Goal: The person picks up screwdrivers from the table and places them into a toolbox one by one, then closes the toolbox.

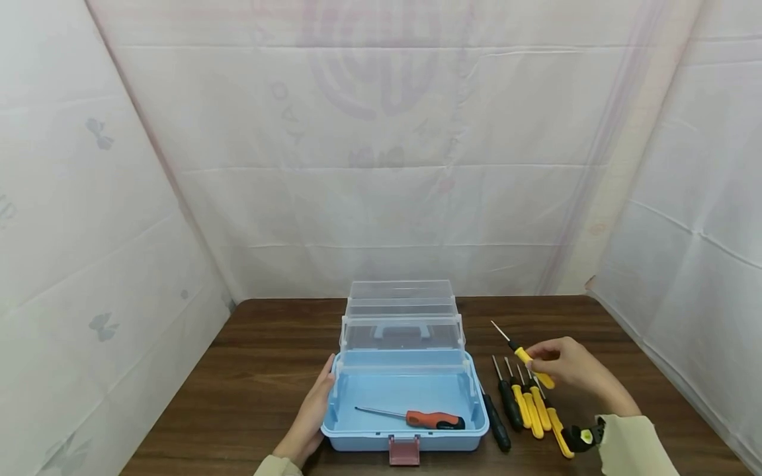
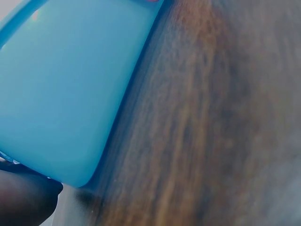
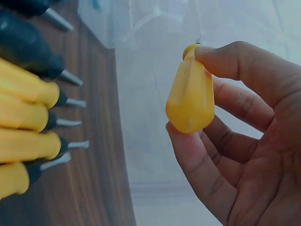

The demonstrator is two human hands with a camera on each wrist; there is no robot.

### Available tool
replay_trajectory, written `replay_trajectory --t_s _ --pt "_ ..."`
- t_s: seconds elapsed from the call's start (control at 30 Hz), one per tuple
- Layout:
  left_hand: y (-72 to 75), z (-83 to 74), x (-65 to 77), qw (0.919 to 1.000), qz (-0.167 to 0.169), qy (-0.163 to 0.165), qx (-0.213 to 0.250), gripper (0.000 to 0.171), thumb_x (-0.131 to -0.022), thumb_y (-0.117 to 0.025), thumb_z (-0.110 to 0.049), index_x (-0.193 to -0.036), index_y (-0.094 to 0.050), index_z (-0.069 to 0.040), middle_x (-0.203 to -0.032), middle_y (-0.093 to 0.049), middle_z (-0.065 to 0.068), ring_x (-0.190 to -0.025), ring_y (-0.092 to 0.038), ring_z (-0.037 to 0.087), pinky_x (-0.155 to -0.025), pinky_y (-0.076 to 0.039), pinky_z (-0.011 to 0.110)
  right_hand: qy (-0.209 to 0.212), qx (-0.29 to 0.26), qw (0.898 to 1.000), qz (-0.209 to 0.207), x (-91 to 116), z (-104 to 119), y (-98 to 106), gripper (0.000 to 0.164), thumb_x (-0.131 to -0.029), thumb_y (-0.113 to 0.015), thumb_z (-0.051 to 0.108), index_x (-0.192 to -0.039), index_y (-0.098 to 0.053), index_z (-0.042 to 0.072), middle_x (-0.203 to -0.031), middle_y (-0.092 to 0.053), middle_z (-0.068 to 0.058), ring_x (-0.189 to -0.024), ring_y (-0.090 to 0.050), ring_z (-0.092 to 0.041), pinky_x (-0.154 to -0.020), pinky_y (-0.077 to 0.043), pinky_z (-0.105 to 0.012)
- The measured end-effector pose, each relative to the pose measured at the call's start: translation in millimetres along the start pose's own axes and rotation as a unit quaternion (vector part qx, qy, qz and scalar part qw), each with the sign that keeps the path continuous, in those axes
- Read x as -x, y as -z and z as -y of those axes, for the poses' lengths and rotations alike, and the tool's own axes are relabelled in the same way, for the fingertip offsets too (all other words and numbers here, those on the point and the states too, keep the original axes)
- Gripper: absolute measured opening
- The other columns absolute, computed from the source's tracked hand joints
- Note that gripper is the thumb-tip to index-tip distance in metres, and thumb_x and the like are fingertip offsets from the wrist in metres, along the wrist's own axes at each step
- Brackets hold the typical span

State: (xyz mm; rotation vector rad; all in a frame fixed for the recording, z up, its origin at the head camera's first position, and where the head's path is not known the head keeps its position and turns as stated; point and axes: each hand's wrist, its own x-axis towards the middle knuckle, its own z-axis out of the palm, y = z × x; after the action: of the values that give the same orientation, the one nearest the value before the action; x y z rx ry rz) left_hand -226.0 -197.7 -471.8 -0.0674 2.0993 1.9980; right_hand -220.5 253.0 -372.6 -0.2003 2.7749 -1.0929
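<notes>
In the head view my right hand point(image 1: 568, 367) pinches a yellow-handled screwdriver point(image 1: 525, 357) above the right side of the table, its thin shaft tilted up to the left. The right wrist view shows the yellow handle point(image 3: 190, 101) end-on between thumb and fingers. My left hand point(image 1: 311, 413) rests against the outer left wall of a light blue toolbox point(image 1: 405, 441), fingers along its side. An orange and black screwdriver point(image 1: 433, 420) lies inside the box near the front wall. From the left wrist, the blue wall point(image 2: 66, 89) fills the upper left.
Right of the box lie several screwdrivers, with yellow handles point(image 1: 538, 410) and black handles point(image 1: 508, 406). The clear lid point(image 1: 401, 307) stands raised behind the box, and a pink latch point(image 1: 403, 451) hangs at its front. White sheeting point(image 1: 381, 165) encloses the wooden table point(image 1: 238, 383).
</notes>
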Motion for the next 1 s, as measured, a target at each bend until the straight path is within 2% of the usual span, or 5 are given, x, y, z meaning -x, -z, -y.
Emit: replay_trajectory --t_s 0.1,0.33,0.67,0.87,1.0 --pt "0.4 0.5 0.2 1.0000 -0.001 0.003 0.000 0.059 -0.104 -0.022 -0.046 -0.156 -0.005 -0.025 -0.161 0.004 0.019 -0.145 0.004 0.048 -0.112 -0.003 0.067 0.008 -0.004 1.000 0.006 -3.8 8.6 0.7 0.036 -0.089 -0.068 0.028 -0.112 -0.068 0.001 -0.090 -0.068 -0.005 -0.068 -0.055 -0.014 -0.055 -0.050 -0.028" --pt "0.3 2.4 -1.1 1.0000 0.000 0.000 -0.001 0.062 -0.103 -0.024 -0.050 -0.156 -0.006 -0.025 -0.161 0.004 0.019 -0.145 0.004 0.048 -0.112 -0.002 0.068 0.061 -0.002 0.998 0.024 -15.0 26.1 2.0 0.035 -0.090 -0.067 0.026 -0.113 -0.068 0.001 -0.093 -0.068 -0.007 -0.070 -0.055 -0.013 -0.056 -0.049 -0.026" --pt "-0.5 2.3 1.4 1.0000 -0.005 0.001 -0.007 0.065 -0.102 -0.025 -0.054 -0.156 -0.006 -0.025 -0.161 0.002 0.020 -0.144 0.003 0.049 -0.111 -0.004 0.069 0.087 -0.003 0.996 0.032 -32.0 49.8 -0.7 0.030 -0.088 -0.069 0.024 -0.110 -0.070 0.003 -0.087 -0.067 -0.004 -0.069 -0.055 -0.015 -0.058 -0.050 -0.026" --pt "1.5 -0.5 2.3 0.9999 -0.009 -0.002 -0.010 0.069 -0.100 -0.027 -0.057 -0.156 -0.006 -0.024 -0.161 0.002 0.020 -0.144 0.003 0.049 -0.111 -0.003 0.070 0.108 0.000 0.993 0.043 -40.2 61.1 -4.3 0.030 -0.089 -0.068 0.025 -0.110 -0.070 0.004 -0.090 -0.068 -0.004 -0.071 -0.057 -0.014 -0.062 -0.053 -0.030" --pt "3.1 -1.8 3.0 0.9999 -0.012 -0.001 -0.010 0.068 -0.100 -0.027 -0.057 -0.156 -0.006 -0.024 -0.161 0.003 0.020 -0.144 0.004 0.049 -0.110 -0.002 0.070 0.126 0.000 0.991 0.049 -45.8 67.0 -7.9 0.032 -0.089 -0.067 0.025 -0.111 -0.070 0.002 -0.092 -0.068 -0.005 -0.072 -0.056 -0.014 -0.060 -0.053 -0.028"
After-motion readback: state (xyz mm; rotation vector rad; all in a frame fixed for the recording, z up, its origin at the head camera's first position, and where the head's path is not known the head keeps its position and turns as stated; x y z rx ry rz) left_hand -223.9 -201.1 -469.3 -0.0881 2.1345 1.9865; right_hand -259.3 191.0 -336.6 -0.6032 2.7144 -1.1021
